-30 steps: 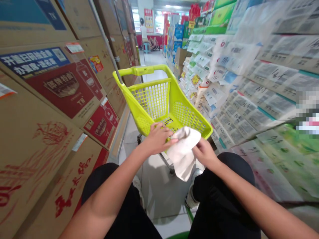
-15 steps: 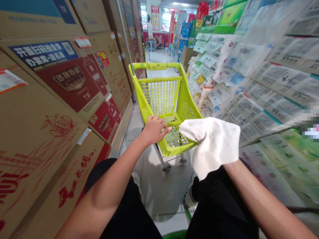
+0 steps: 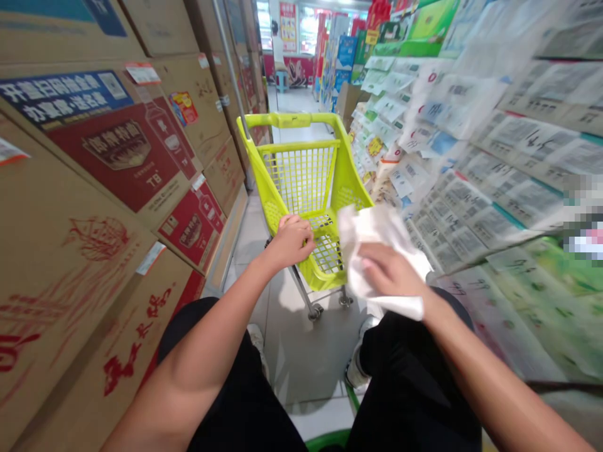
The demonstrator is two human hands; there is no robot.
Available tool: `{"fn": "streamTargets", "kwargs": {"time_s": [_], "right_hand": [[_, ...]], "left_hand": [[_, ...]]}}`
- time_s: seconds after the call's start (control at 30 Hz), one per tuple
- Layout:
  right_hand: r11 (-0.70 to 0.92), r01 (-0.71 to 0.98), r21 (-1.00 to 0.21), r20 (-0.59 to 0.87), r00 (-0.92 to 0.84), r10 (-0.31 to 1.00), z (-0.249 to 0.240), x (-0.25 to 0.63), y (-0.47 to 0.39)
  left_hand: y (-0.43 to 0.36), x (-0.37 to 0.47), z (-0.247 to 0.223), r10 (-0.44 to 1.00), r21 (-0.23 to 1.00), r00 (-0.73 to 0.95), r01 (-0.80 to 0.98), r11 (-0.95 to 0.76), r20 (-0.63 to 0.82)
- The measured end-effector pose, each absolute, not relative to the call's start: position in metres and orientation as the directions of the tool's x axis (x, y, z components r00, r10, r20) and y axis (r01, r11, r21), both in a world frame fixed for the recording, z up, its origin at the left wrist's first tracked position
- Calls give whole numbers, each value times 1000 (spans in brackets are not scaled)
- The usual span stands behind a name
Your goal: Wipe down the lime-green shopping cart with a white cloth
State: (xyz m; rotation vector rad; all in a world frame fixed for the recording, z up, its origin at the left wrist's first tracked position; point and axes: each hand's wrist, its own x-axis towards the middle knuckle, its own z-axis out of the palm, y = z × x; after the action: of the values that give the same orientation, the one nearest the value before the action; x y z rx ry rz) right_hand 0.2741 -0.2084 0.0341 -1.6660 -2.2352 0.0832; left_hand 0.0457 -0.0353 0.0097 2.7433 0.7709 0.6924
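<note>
A yellow-green shopping cart (image 3: 308,150) with a lattice plastic basket stands in front of me on metal legs and casters. My left hand (image 3: 293,240) grips the near left rim of the cart's basket, its fingers curled over the edge. At the cart's near right side, my right hand (image 3: 389,270) holds a white cloth (image 3: 377,223), which is smeared by motion. The cloth spreads around the fingers and hides part of the basket's right rim; whether it touches the rim I cannot tell.
Tall stacks of cardboard cartons (image 3: 127,144) line the left side. Plastic-wrapped packs with handwritten prices (image 3: 513,157) rise on the right. Between my legs is a green rounded edge (image 3: 330,441). Down the aisle, a person (image 3: 277,47) is near a blue stool (image 3: 282,80).
My right hand has turned, so its back and thumb now show, and the cloth has bunched up and shifted slightly left. My left hand's fingers have curled tighter on the rim.
</note>
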Motion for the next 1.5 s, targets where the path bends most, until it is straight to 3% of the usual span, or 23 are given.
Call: {"fn": "streamTargets", "kwargs": {"time_s": [0.17, 0.27, 0.4, 0.63, 0.83, 1.1, 1.27, 1.37, 1.43, 1.5], "right_hand": [[360, 930, -73, 342, -315, 885, -3, 205, -197], [380, 925, -12, 273, -362, 891, -1, 224, -189], [268, 962, 62, 199, -275, 941, 5, 278, -180], [487, 871, -58, 245, -461, 853, 2, 230, -185], [381, 924, 27, 156, -380, 912, 13, 278, -185], [484, 867, -122, 236, -448, 862, 8, 272, -215], [535, 842, -73, 261, -501, 825, 18, 247, -227], [454, 891, -6, 355, -423, 834, 23, 257, -223], [391, 920, 13, 402, -363, 841, 24, 268, -215], [392, 920, -8, 414, -354, 839, 24, 278, -204]], "left_hand": [[-35, 42, 14, 555, 303, 766, 472, -828, 322], [-27, 30, 18, 541, 309, 791, 458, -834, 286], [-16, 19, 19, 489, 302, 834, 412, -860, 256], [-18, 19, 12, 482, 286, 813, 401, -870, 328], [-15, 9, 11, 448, 376, 827, 316, -871, 341], [-9, 3, 8, 444, 412, 812, 281, -867, 380], [7, -25, 19, 502, 319, 746, 394, -862, 437], [-13, -24, 34, 535, 261, 686, 470, -843, 493], [-41, -14, 42, 560, 305, 705, 470, -828, 435], [-70, -2, 45, 568, 255, 773, 510, -822, 283]]}}
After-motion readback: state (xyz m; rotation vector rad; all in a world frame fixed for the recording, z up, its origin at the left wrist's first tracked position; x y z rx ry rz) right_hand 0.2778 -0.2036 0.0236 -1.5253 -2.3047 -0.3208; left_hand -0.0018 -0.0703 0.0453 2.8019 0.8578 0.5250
